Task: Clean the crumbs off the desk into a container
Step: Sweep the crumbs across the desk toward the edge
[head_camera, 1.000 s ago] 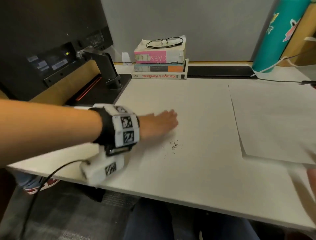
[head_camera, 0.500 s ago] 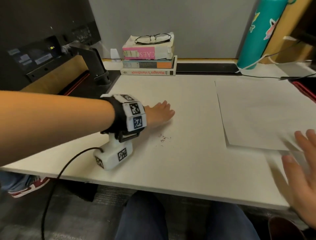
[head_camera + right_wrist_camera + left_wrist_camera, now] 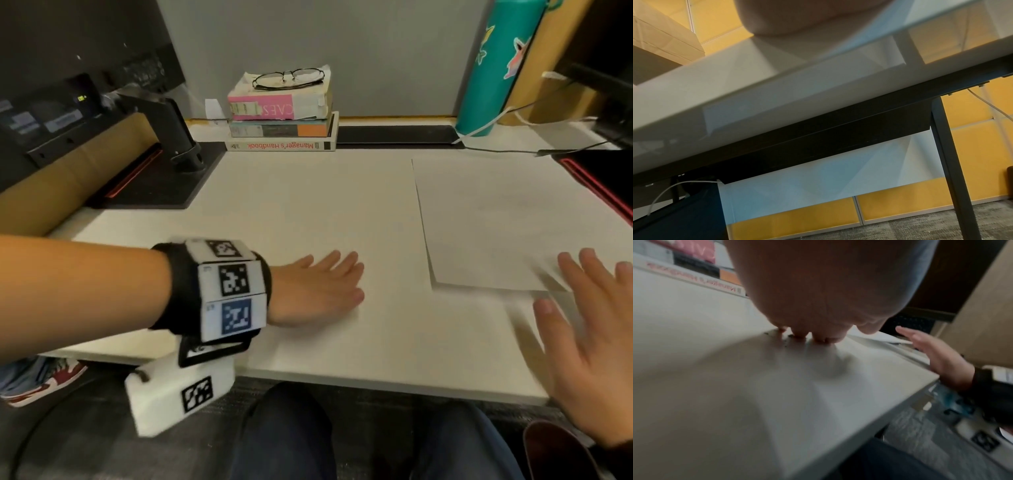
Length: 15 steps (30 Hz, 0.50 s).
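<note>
My left hand [image 3: 325,284] lies flat on the white desk [image 3: 308,212], fingers straight and pointing right. In the left wrist view its fingertips [image 3: 799,335] press the desk among a few dark crumbs [image 3: 786,345]; from the head view the hand hides the crumbs. My right hand [image 3: 589,329] hovers open at the desk's front right corner, fingers spread over the near corner of a white paper sheet [image 3: 507,219]. It also shows in the left wrist view [image 3: 937,352]. No container for crumbs is in view.
A stack of books [image 3: 284,116] with glasses [image 3: 289,78] on top stands at the back. A monitor stand [image 3: 171,137] is at back left, a teal bottle [image 3: 493,65] at back right, with cables beside it. The desk's front edge [image 3: 376,380] runs just below my hands.
My left hand has slid toward the front edge and over the crumbs, which showed beside it before. My right hand has come up further into view over the paper's near corner.
</note>
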Each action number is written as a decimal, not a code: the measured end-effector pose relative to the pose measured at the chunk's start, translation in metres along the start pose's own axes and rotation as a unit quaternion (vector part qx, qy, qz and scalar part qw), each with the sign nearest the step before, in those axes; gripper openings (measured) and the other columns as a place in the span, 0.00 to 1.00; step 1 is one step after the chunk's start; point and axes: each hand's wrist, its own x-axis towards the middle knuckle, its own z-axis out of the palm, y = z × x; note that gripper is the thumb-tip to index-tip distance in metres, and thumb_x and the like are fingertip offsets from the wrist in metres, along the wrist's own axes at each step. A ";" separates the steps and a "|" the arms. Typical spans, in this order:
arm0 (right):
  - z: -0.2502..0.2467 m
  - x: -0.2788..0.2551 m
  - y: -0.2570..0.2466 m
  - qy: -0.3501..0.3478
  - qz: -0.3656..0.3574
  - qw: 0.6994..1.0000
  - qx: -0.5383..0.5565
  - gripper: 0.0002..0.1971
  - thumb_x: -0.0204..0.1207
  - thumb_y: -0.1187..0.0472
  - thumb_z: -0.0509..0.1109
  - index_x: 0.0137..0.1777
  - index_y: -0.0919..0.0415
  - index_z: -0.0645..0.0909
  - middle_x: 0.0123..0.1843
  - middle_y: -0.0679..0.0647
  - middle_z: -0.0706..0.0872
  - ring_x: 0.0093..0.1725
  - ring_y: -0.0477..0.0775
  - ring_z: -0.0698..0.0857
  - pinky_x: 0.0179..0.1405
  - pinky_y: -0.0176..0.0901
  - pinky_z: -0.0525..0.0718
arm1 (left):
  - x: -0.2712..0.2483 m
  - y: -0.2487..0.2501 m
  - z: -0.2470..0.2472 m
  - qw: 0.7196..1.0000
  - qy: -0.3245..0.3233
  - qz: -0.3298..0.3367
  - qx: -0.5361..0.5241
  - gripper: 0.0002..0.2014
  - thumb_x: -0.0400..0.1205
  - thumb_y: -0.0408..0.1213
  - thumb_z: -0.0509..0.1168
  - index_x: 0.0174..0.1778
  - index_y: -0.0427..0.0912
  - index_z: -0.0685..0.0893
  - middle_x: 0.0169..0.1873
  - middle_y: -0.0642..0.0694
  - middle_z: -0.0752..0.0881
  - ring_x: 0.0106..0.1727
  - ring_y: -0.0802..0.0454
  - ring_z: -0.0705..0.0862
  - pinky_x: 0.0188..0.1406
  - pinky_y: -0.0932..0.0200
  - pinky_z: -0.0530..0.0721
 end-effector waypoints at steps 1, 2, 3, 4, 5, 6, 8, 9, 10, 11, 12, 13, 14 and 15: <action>-0.002 0.000 -0.001 -0.005 0.000 1.000 -0.002 0.35 0.77 0.35 0.41 0.81 0.52 0.60 0.84 0.52 0.60 0.85 0.56 0.53 0.81 0.67 0.53 | -0.003 -0.003 0.001 0.999 -0.008 0.017 0.041 0.27 0.89 0.33 0.41 0.82 0.36 0.36 0.82 0.41 0.32 0.83 0.45 0.34 0.82 0.45 0.40; -0.002 0.000 -0.001 -0.011 0.002 1.000 0.000 0.35 0.77 0.37 0.42 0.81 0.53 0.60 0.84 0.53 0.60 0.85 0.56 0.52 0.81 0.66 0.52 | -0.003 -0.009 -0.004 0.999 0.004 0.014 0.034 0.28 0.89 0.30 0.42 0.83 0.36 0.37 0.82 0.40 0.33 0.83 0.45 0.35 0.81 0.45 0.40; -0.004 -0.001 -0.003 -0.018 0.007 1.000 0.000 0.35 0.76 0.38 0.43 0.81 0.53 0.60 0.84 0.52 0.60 0.85 0.55 0.51 0.82 0.66 0.52 | -0.001 -0.015 -0.011 1.000 0.023 -0.013 -0.010 0.27 0.89 0.28 0.44 0.83 0.35 0.40 0.83 0.39 0.36 0.84 0.45 0.38 0.81 0.45 0.41; -0.005 -0.002 -0.002 -0.022 0.007 1.000 -0.004 0.35 0.76 0.38 0.43 0.81 0.53 0.60 0.85 0.52 0.59 0.85 0.54 0.50 0.82 0.65 0.51 | 0.002 -0.017 -0.019 0.996 0.043 -0.058 -0.044 0.27 0.88 0.27 0.45 0.83 0.32 0.43 0.83 0.37 0.38 0.84 0.44 0.40 0.81 0.43 0.43; -0.007 -0.002 -0.003 -0.025 0.008 1.000 -0.012 0.35 0.76 0.37 0.42 0.81 0.52 0.59 0.85 0.51 0.58 0.85 0.53 0.50 0.82 0.64 0.50 | 0.006 -0.017 -0.024 0.993 0.058 -0.086 -0.052 0.27 0.88 0.26 0.45 0.82 0.30 0.44 0.83 0.36 0.39 0.84 0.42 0.41 0.81 0.42 0.46; -0.007 -0.003 -0.004 -0.028 0.008 0.999 -0.019 0.35 0.76 0.37 0.41 0.82 0.51 0.59 0.85 0.50 0.58 0.85 0.53 0.50 0.82 0.62 0.48 | 0.009 -0.014 -0.027 0.993 0.064 -0.093 -0.046 0.26 0.88 0.26 0.44 0.82 0.29 0.43 0.83 0.35 0.38 0.84 0.42 0.40 0.81 0.41 0.47; -0.008 -0.003 -0.006 -0.036 0.010 0.999 -0.032 0.36 0.76 0.36 0.40 0.82 0.50 0.57 0.85 0.49 0.57 0.85 0.52 0.49 0.81 0.59 0.47 | 0.007 -0.005 -0.018 0.996 0.041 -0.070 -0.032 0.27 0.89 0.33 0.39 0.82 0.33 0.37 0.82 0.38 0.34 0.84 0.44 0.37 0.82 0.44 0.43; -0.007 -0.003 -0.005 -0.037 0.012 0.999 -0.035 0.36 0.76 0.36 0.39 0.82 0.49 0.57 0.85 0.49 0.57 0.85 0.52 0.49 0.81 0.58 0.46 | 0.005 -0.004 -0.010 0.998 0.026 -0.045 -0.036 0.27 0.89 0.36 0.37 0.82 0.35 0.34 0.82 0.41 0.32 0.83 0.46 0.34 0.82 0.47 0.40; -0.007 -0.003 -0.004 -0.036 0.012 0.999 -0.035 0.36 0.77 0.36 0.39 0.82 0.49 0.57 0.85 0.49 0.56 0.85 0.51 0.49 0.81 0.58 0.46 | -0.003 -0.001 -0.005 0.999 -0.004 -0.022 -0.029 0.27 0.89 0.36 0.37 0.81 0.37 0.32 0.82 0.43 0.31 0.83 0.49 0.33 0.82 0.50 0.38; -0.007 -0.002 -0.004 -0.035 0.011 0.999 -0.029 0.35 0.77 0.36 0.40 0.82 0.49 0.57 0.85 0.49 0.56 0.85 0.51 0.49 0.82 0.59 0.47 | -0.012 -0.002 -0.002 1.000 -0.013 -0.002 -0.028 0.27 0.89 0.34 0.37 0.81 0.38 0.31 0.81 0.45 0.30 0.82 0.50 0.32 0.81 0.52 0.36; -0.006 -0.002 -0.003 -0.033 0.007 0.999 -0.022 0.35 0.77 0.36 0.40 0.82 0.50 0.57 0.85 0.49 0.56 0.85 0.52 0.49 0.82 0.61 0.48 | -0.016 -0.010 0.001 0.999 -0.002 0.003 -0.033 0.27 0.89 0.32 0.37 0.81 0.39 0.32 0.81 0.46 0.31 0.83 0.51 0.33 0.80 0.55 0.36; -0.006 -0.002 -0.002 -0.032 0.002 0.999 -0.015 0.35 0.77 0.37 0.41 0.82 0.51 0.57 0.85 0.50 0.57 0.85 0.52 0.49 0.82 0.63 0.49 | -0.020 -0.018 0.002 0.998 0.025 -0.019 -0.063 0.27 0.89 0.31 0.38 0.82 0.38 0.34 0.82 0.46 0.33 0.83 0.52 0.36 0.79 0.57 0.37; -0.005 -0.003 -0.001 -0.028 -0.003 1.000 -0.011 0.35 0.77 0.37 0.41 0.82 0.51 0.58 0.85 0.51 0.57 0.85 0.53 0.49 0.82 0.65 0.51 | -0.023 -0.027 -0.001 0.992 0.062 -0.047 -0.096 0.26 0.90 0.32 0.41 0.82 0.37 0.38 0.83 0.45 0.37 0.84 0.50 0.39 0.79 0.57 0.40; -0.004 -0.003 0.000 -0.025 -0.003 1.000 -0.008 0.35 0.77 0.37 0.42 0.82 0.52 0.58 0.85 0.51 0.57 0.85 0.53 0.49 0.82 0.65 0.51 | -0.024 -0.035 -0.005 0.983 0.097 -0.082 -0.130 0.26 0.90 0.32 0.43 0.83 0.33 0.43 0.84 0.41 0.41 0.84 0.47 0.43 0.80 0.55 0.44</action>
